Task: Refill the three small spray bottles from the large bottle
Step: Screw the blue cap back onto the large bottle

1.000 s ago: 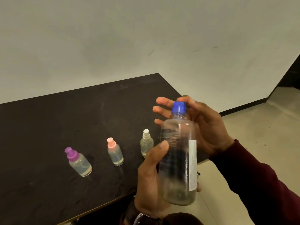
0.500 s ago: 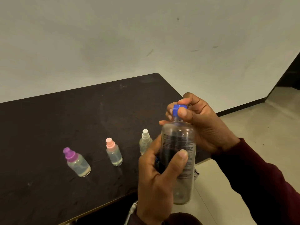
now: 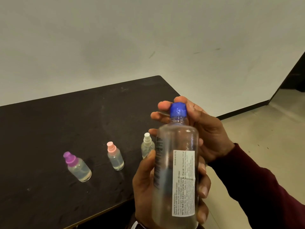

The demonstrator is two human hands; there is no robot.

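Clear plastic big bottle held upright in front of the camera, past the near right edge of the table, off the surface. White printed label faces the camera; text too small to read. Blue cap is on the neck.

Left hand wraps the body from below: thumb on the left side, fingertips showing round the right side. Right hand is up at the neck, index finger curled over the top of the cap, palm behind it; other fingers stick out loosely to the left, behind the bottle. Thumb is hidden, so cannot tell how firmly the cap is pinched. Dark red sleeve on the right arm.

Three small spray bottles stand upright in a row on the dark table, apart from each other, heads on, clear liquid low in each:
- purple bottle, leftmost, nearest the front edge
- pink bottle, middle
- white bottle, rightmost, partly hidden behind the left thumb and big bottle

Pale wall behind the table, tiled floor to the right.
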